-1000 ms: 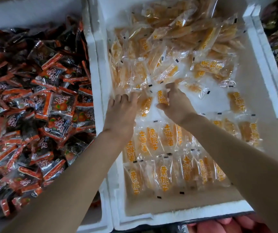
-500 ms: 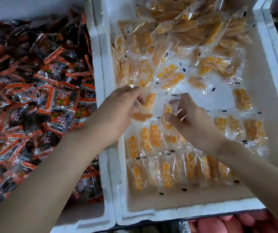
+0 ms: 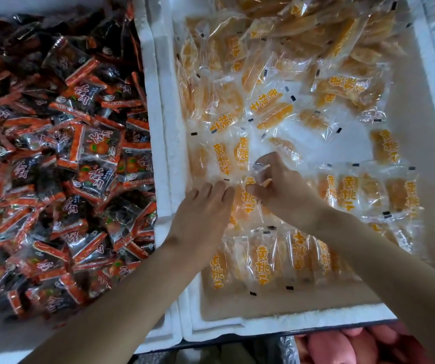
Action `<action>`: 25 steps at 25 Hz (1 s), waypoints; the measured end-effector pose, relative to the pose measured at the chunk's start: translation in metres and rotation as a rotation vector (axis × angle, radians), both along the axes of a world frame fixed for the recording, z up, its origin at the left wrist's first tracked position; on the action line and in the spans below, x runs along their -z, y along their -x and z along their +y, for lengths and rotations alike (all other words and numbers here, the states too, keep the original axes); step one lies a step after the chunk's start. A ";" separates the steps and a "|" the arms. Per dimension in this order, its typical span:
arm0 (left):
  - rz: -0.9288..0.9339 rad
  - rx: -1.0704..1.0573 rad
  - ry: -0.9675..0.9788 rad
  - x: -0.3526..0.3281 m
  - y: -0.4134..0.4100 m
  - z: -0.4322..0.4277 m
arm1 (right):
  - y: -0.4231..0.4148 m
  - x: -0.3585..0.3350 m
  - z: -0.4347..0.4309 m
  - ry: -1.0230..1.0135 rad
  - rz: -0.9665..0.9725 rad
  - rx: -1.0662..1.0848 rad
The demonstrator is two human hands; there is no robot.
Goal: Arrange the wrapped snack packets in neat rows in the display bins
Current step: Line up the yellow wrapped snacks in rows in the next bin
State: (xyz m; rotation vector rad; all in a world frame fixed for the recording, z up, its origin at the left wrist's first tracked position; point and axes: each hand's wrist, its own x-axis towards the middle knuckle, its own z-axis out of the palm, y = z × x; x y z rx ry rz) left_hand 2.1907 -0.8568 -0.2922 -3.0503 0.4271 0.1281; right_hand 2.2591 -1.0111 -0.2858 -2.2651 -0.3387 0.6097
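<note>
The right hand (image 3: 287, 195) has its fingers curled and pinches one clear-wrapped dried yellow-peach packet (image 3: 263, 181) by its edge, just above the packets already laid. The left hand (image 3: 200, 214) sits just beside it, the two almost touching. Its fingers are straight and flat, pressing on the left end of the middle row (image 3: 347, 193) as if to keep the laid packets from sliding.

The step in hand looks like filling the gap in that row. To the right of the right hand the row is upright and side by side, while under both hands it looks unfinished. Nearer the person than the hands lies the front row (image 3: 263, 261), complete and even. Just beyond the left hand a few packets (image 3: 223, 156) stand in a short line, and farther off a loose heap (image 3: 289, 48) waits unsorted. All of this lies in the white foam bin (image 3: 263, 327).

The next move probably calls for turning the pinched packet lengthwise, print up, and tucking it against its neighbour while the flat hand holds the line. The slick wrappers are likely to skate.

Left of the left hand, a second foam bin (image 3: 145, 74) holds jumbled dark red-and-orange packets (image 3: 53, 153).
</note>
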 end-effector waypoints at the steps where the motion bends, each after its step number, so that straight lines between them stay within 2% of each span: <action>1: 0.029 -0.023 -0.009 0.004 0.003 -0.001 | 0.001 0.001 0.001 -0.001 -0.009 -0.038; 6: -0.009 -0.120 -0.045 0.007 0.003 -0.008 | -0.002 0.002 0.009 -0.001 0.012 -0.126; 11: -0.052 -0.147 0.043 0.001 -0.004 -0.006 | 0.003 -0.003 0.002 0.267 -0.299 -0.268; 14: -0.074 -0.151 0.221 -0.010 -0.026 -0.008 | -0.014 -0.007 -0.013 0.256 -0.430 -0.132; 16: -0.058 -0.234 0.257 -0.010 -0.050 -0.011 | -0.033 -0.003 -0.021 0.340 -0.471 -0.024; 20: -0.044 -0.294 0.129 -0.002 -0.085 -0.023 | -0.063 0.010 -0.026 0.373 -0.328 0.043; 23: -0.033 -0.339 0.048 0.001 -0.098 -0.027 | -0.074 0.013 -0.024 0.321 -0.309 0.071; 25: -0.102 -0.353 -0.075 0.001 -0.101 -0.032 | -0.079 0.012 -0.023 0.331 -0.313 0.055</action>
